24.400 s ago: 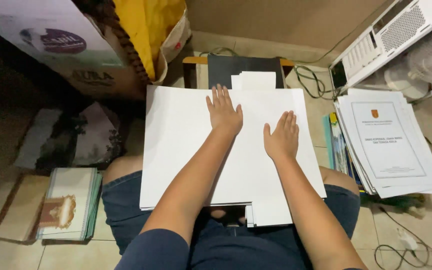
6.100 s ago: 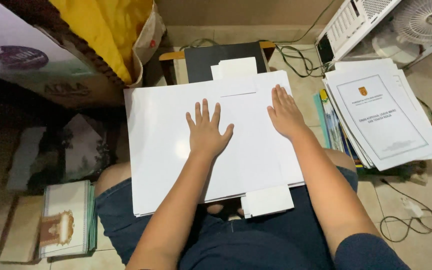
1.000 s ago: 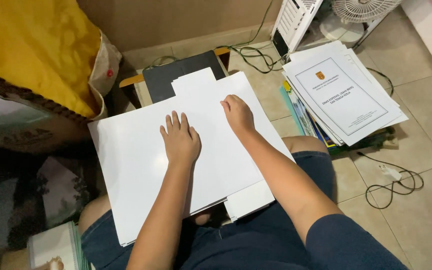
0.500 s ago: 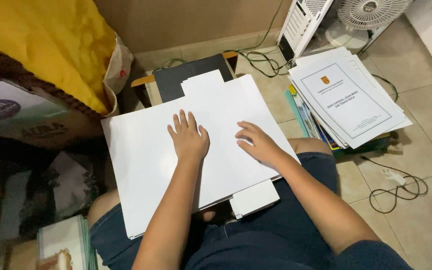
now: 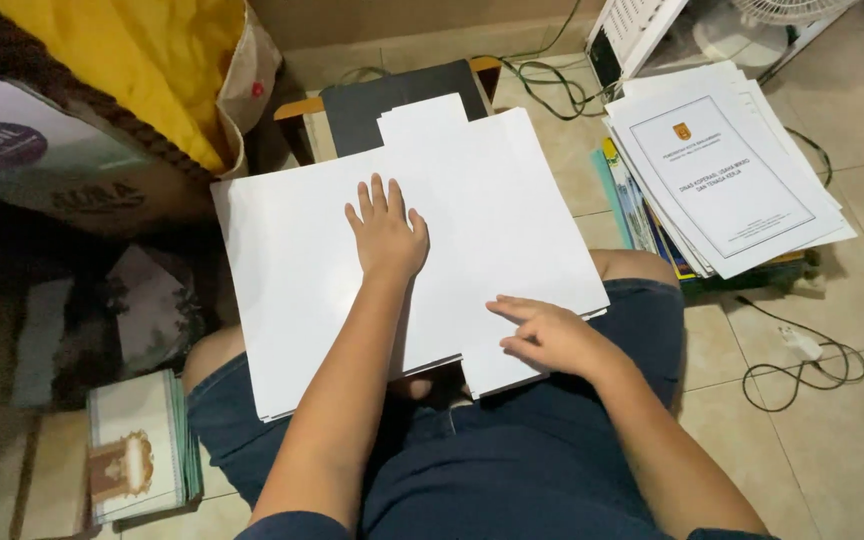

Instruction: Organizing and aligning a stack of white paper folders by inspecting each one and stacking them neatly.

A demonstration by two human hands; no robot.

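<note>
I'm pressing my left hand (image 5: 388,235) flat, fingers open, on the white paper stack (image 5: 292,260); right hand (image 5: 549,337) resting loosely open at its lower right edge, gripping nothing

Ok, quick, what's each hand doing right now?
Left hand: open, flat on the white paper stack.
Right hand: open, fingers resting at the stack's near edge, gripping nothing.

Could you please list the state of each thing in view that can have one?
Left hand: flat, fingers spread, pressing on the sheets.
Right hand: fingertips at the sheets' lower right edge.
Large white paper sheets: stacked, lying across the lap.
Stack of printed white documents: fanned unevenly on the floor.
Yellow bag: open.
</note>
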